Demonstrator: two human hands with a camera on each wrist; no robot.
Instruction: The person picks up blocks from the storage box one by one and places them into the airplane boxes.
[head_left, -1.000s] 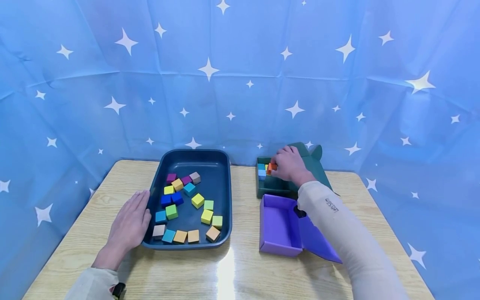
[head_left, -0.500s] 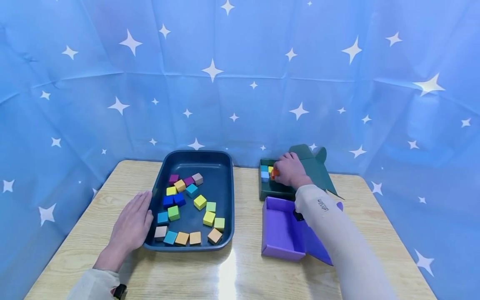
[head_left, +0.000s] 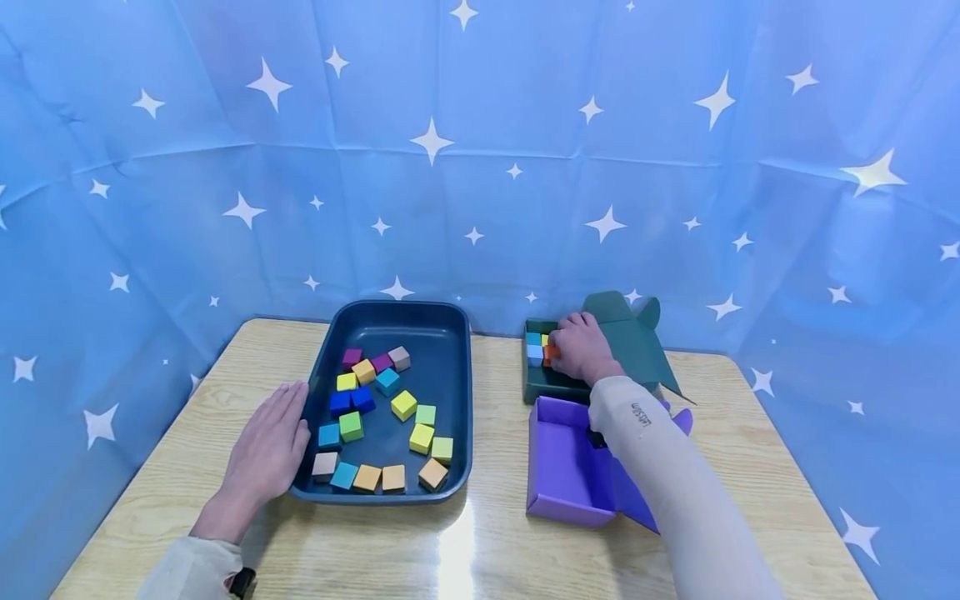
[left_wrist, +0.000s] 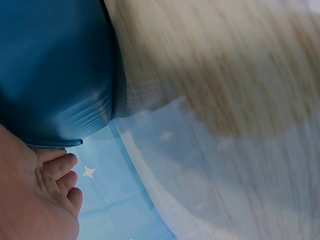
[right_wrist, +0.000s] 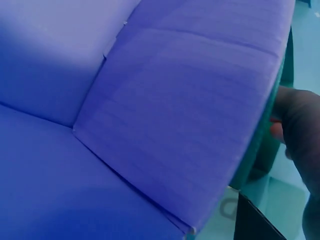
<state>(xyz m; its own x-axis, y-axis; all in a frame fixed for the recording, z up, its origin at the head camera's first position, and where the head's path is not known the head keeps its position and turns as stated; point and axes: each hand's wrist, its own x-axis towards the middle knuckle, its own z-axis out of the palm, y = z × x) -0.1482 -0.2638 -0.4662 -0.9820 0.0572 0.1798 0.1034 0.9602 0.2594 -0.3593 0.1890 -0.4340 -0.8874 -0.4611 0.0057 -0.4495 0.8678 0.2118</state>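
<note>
My right hand (head_left: pixel 582 348) is down in the green box (head_left: pixel 558 392), fingers curled round an orange cube (head_left: pixel 551 355). That cube sits low in the box, right beside a light blue cube (head_left: pixel 534 357). Behind these are a teal cube (head_left: pixel 533 338) and a partly hidden yellow cube (head_left: pixel 545 340). In the right wrist view the purple box wall covers most of the scene, and only part of the hand (right_wrist: pixel 302 132) shows. My left hand (head_left: pixel 270 437) lies with straight fingers along the left rim of the dark blue tray (head_left: pixel 465 392).
Several cubes in many colours lie scattered in the tray, among them a green cube (head_left: pixel 351 427). An open purple box (head_left: pixel 570 510) stands in front of the green one, its lid folded right under my forearm. A blue star-patterned curtain (head_left: pixel 480 192) surrounds the wooden table (head_left: pixel 495 550).
My right hand has brought the orange cube lower and slightly nearer, beside the light blue cube. The left hand stays at the tray's rim. The whole head view has shifted slightly.
</note>
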